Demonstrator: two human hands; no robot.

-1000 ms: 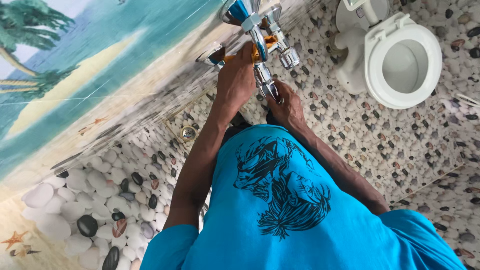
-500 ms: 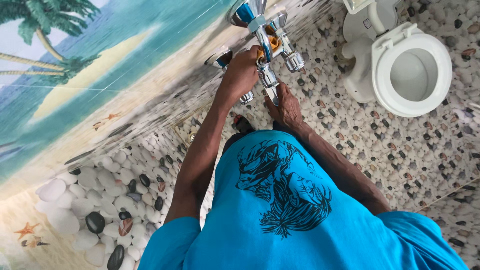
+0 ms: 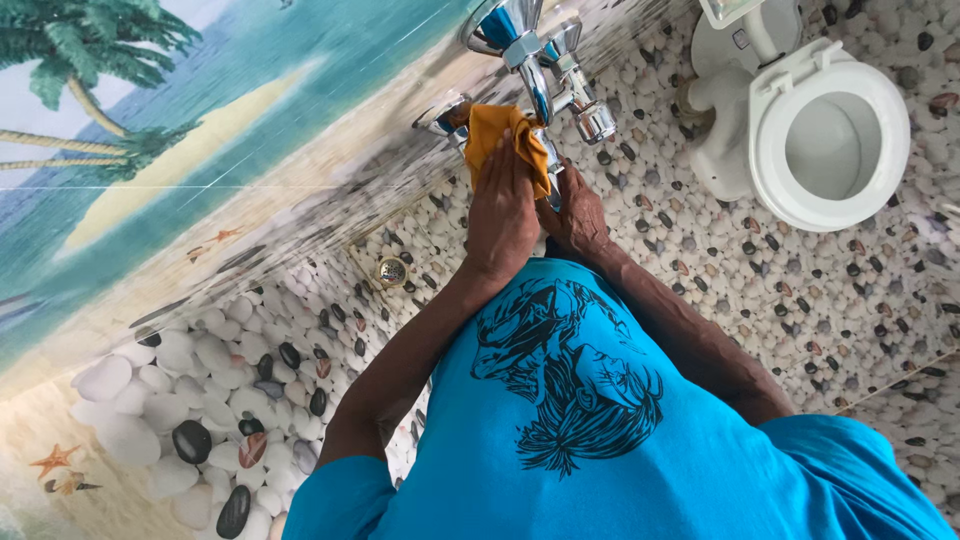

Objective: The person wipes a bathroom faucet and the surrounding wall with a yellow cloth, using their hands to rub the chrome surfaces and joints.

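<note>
At the tiled wall, head view looking down: a chrome tap fitting (image 3: 545, 70) projects from the wall, with a spout and a side knob (image 3: 594, 121) showing. An orange cloth (image 3: 503, 135) is draped over the lower part of the fitting, touching the spout.

Left hand (image 3: 502, 218): fingers laid flat and close together on the cloth, pressing it against the fitting; palm facing away from the camera. The hand has hold of the cloth by pressure rather than a closed fist.

Right hand (image 3: 577, 215): just beside the left hand, touching it, curled under the cloth's lower edge near the bottom of the fitting. Its fingertips are hidden, so I cannot tell how far it is closed or whether it grips anything.

Wall: printed beach scene with a palm tree (image 3: 80, 40), pebble pattern lower down. Floor (image 3: 780, 290): pebble-pattern tiles. A round metal floor drain (image 3: 392, 270) lies near the wall below the hands. A white toilet (image 3: 825, 120) with its lid up stands well apart, to the right. The person wears a blue shirt (image 3: 600, 450) with a black print.
</note>
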